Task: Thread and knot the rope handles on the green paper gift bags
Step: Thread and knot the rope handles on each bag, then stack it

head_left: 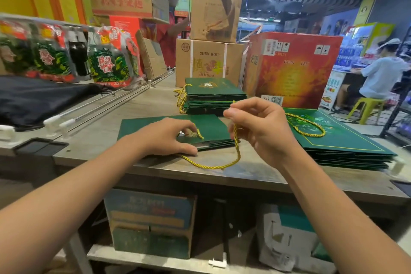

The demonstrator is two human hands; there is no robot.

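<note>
- Pressing down on the flat green bag [169, 128] with my left hand [169, 138], I have the fingers curled narrow at the bag's open edge, pinching where the yellow rope [213, 166] meets the paper; I cannot tell whether that end is already through a hole or knotted
- Lifting the other end, my right hand [255, 127] is closed in a pinch on the rope above the bag, and the slack hangs in a loop that droops past the near edge of the table [244, 176]
- My first worry is the hanging loop: if it catches on the table edge while I pull, the tug could drag the threaded end back out from under my left fingers
- My second worry is the bag sliding; it lies near the front of the table, held only by my left hand, so a hard pull to the right could skate it off or crease the paper around the hole
- A tip that frays or twists in my right pinch would likely miss the next hole, which I cannot see from here
- The stack of bags [213, 95] behind and the finished pile [338, 140] to the right, with a rope handle [309, 127] lying on top, sit just beside my working hand; a wide swing could snag that handle and pull the pile askew
- Knotting too loosely would let the rope slip through under load
</note>
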